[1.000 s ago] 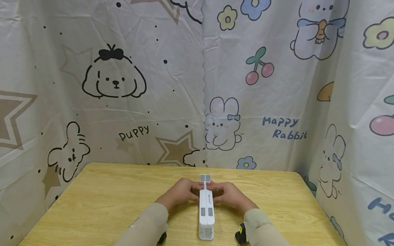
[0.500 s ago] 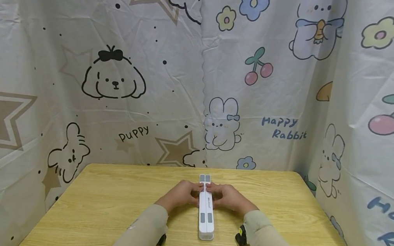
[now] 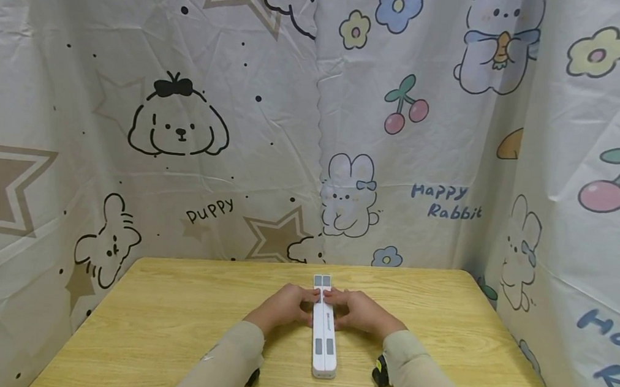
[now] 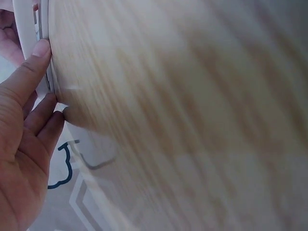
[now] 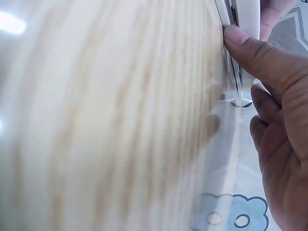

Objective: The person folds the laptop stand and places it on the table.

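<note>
A long white folding laptop stand with grey pads lies lengthwise on the table, its two bars side by side and its near end low and flat. From the left, my left hand holds the far half of it. My right hand grips the opposite side at the same height, fingertips of both hands meeting over the top. In the left wrist view the left thumb presses along the side of the stand. The right wrist view has the right thumb against the other side of the stand. Some fingers are hidden behind it.
The wood-grain table reaches back to a printed curtain that hangs behind it and along both sides. A black wrist camera sits under the right sleeve, close over the tabletop.
The upper part of the stand's near end has come down, closing the gap visible there a second ago. Both hands have kept their place on the far half.
</note>
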